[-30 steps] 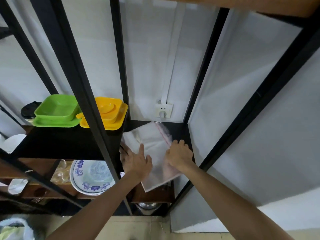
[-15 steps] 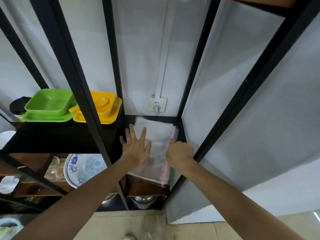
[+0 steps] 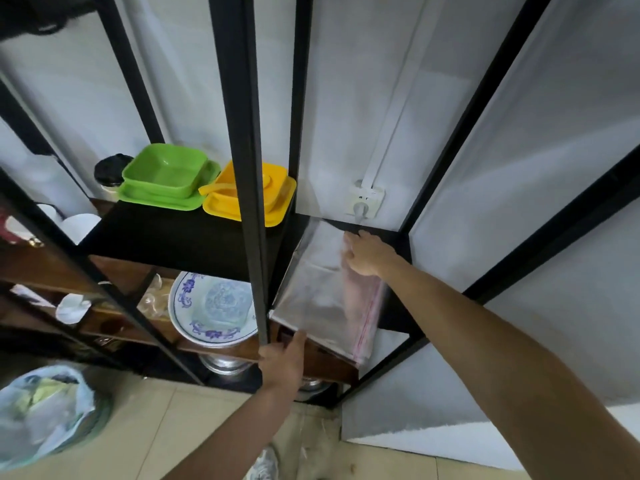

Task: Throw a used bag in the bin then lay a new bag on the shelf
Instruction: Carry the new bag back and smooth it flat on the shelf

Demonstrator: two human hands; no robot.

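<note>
A black shelf (image 3: 394,317) carries the clear new bag (image 3: 322,292), lying flat with its near edge overhanging the front. The right hand (image 3: 363,256) rests on the bag's far right part, fingers seemingly straight. The left hand (image 3: 282,363) hangs relaxed just below the bag's front edge, holding nothing.
</note>
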